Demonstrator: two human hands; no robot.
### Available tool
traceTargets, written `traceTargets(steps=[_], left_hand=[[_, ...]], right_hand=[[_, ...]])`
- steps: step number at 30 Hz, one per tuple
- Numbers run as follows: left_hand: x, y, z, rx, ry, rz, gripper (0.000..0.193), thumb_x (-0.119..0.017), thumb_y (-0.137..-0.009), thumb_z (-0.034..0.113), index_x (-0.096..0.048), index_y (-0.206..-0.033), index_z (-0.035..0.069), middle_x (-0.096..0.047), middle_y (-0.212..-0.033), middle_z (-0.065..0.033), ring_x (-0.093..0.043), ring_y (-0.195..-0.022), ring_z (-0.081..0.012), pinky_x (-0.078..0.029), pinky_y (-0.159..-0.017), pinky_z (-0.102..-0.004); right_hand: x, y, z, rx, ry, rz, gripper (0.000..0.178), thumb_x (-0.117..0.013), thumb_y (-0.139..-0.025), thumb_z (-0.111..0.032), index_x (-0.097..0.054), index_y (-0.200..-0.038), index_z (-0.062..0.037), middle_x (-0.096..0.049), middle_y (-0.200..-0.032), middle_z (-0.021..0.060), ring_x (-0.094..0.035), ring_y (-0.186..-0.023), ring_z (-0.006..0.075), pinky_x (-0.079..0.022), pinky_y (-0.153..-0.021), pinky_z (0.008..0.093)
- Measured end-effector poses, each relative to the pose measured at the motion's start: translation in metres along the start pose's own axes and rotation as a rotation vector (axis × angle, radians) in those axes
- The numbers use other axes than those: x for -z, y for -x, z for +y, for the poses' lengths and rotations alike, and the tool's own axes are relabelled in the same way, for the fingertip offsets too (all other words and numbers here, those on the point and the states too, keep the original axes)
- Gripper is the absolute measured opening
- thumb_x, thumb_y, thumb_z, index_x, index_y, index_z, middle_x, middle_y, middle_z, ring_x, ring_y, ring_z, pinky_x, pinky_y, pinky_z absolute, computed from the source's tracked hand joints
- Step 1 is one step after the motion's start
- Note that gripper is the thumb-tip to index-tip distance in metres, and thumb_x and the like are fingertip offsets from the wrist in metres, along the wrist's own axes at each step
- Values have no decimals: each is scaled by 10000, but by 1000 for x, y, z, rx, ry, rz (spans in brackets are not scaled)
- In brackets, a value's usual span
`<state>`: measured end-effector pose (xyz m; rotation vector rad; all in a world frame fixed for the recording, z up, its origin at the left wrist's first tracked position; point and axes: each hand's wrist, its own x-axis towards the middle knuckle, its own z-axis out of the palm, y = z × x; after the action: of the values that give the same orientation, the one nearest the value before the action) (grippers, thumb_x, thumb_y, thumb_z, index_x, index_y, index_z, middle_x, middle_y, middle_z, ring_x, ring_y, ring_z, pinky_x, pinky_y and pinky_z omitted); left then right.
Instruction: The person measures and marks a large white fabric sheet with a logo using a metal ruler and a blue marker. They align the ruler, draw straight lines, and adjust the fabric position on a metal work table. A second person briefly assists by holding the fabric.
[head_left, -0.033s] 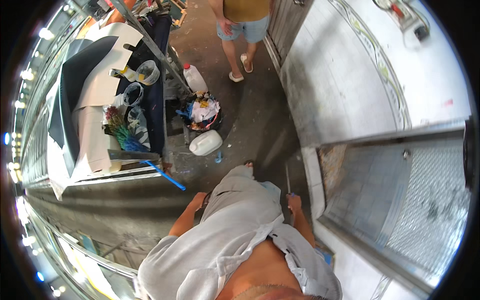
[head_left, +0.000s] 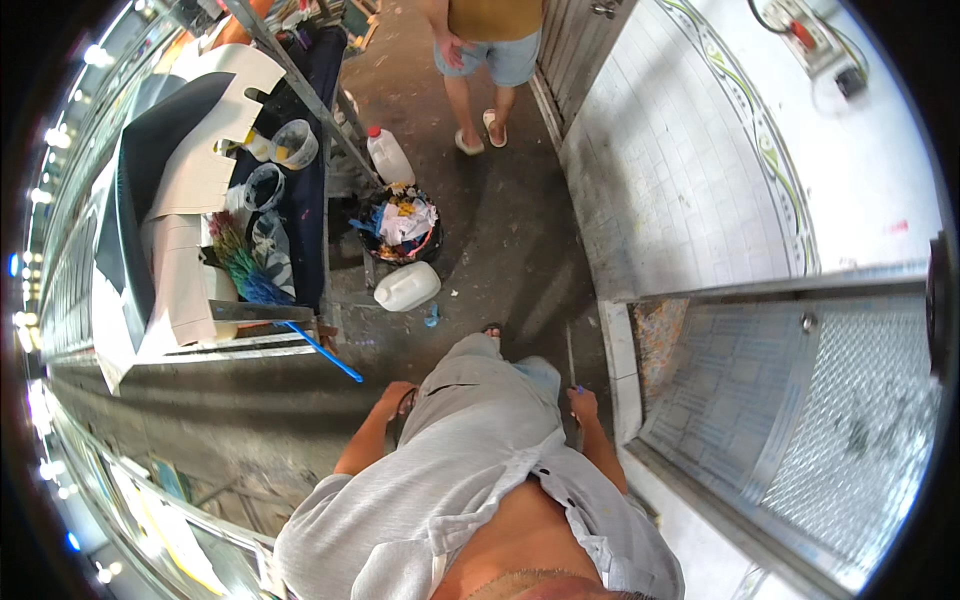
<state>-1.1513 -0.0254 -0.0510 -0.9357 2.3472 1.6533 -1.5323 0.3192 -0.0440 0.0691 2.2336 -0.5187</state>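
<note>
My left hand hangs beside my left thigh, its fingers curled. Something dark shows at its inner side, too small to make out. At my other side, my right hand is closed on a thin straight rod. The rod points forward past my leg, with a bit of blue or purple at the grip; its exact kind does not show. Both arms hang down along my grey shirt and light trousers. Neither hand touches the table or the wall.
To the left stands a table with pale sheets, plastic tubs, a multicoloured duster and a projecting blue stick. Ahead are white jugs and a waste bin. A person stands beyond; a tiled wall runs right.
The view has shifted very slightly, so things sit a little further left in it. Both hands stay low at my sides with the same grip.
</note>
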Motion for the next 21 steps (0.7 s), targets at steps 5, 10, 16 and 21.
traceTargets(steps=[5, 10, 16, 21], left_hand=[[-25, -24, 104, 619, 587, 473, 243, -672, -879, 252, -751, -1027, 76, -714, -838, -28, -627, -745, -83, -498, -656, -272], [-78, -46, 172, 632, 575, 877, 269, -659, -883, 234, -742, -1001, 7, -688, -805, -21, -611, -750, -132, -485, -671, -293], [-200, -71, 241, 739, 782, 1006, 323, -673, -859, 298, -738, -966, 0, -649, -755, -23, -577, -699, -126, -457, -628, -297], [-307, -57, 261, 817, 829, 801, 309, -670, -857, 314, -723, -877, 11, -629, -728, -12, -532, -636, -109, -415, -553, -301]], right_hand=[[53, -112, -36, 335, 75, -148, 267, -634, -844, -302, -681, -793, -44, -638, -659, 95, -628, -579, 247, -483, -549, 415], [110, -257, -106, 616, 782, -247, 308, -594, -855, -244, -634, -819, 59, -664, -726, 226, -666, -628, 316, -516, -575, 444], [172, -303, -238, 256, 301, -405, 271, -716, -855, -232, -641, -823, 27, -589, -693, 107, -547, -573, 222, -424, -529, 419], [180, -319, -291, 395, 165, -437, 255, -719, -851, -215, -641, -794, 21, -577, -652, 82, -543, -553, 210, -388, -496, 413]])
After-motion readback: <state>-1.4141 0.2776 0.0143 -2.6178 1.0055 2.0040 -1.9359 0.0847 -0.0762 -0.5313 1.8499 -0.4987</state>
